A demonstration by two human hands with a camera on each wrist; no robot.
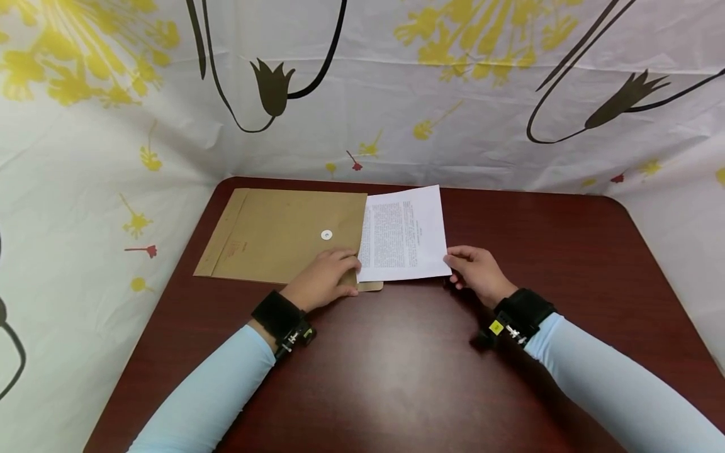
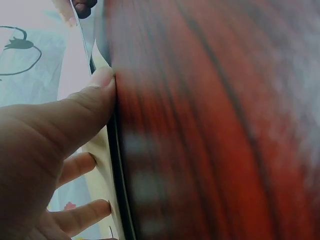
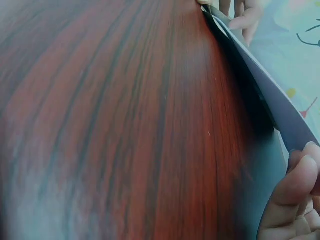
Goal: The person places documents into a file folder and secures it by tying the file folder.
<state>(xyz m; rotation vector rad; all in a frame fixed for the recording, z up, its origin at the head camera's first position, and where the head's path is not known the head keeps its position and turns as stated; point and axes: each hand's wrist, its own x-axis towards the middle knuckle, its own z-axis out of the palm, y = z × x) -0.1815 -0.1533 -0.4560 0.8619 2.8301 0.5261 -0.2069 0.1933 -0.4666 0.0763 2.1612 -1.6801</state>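
A brown paper envelope (image 1: 283, 226) with a white round button lies at the back left of the table. Printed white paper sheets (image 1: 399, 236) stick out of its right end. My left hand (image 1: 328, 277) rests on the envelope's near right corner, fingers spread over the top and the thumb (image 2: 102, 77) at the near edge. Between thumb and fingers, my right hand (image 1: 476, 270) pinches the sheets' near right corner. In the right wrist view the paper (image 3: 270, 85) is slightly raised off the table at that end. How far the sheets reach inside the envelope is hidden.
The dark red wooden table (image 1: 374, 377) has rounded far corners. A white cloth (image 1: 362, 151) printed with flowers hangs behind it and along both sides. Black straps with small devices sit on both wrists.
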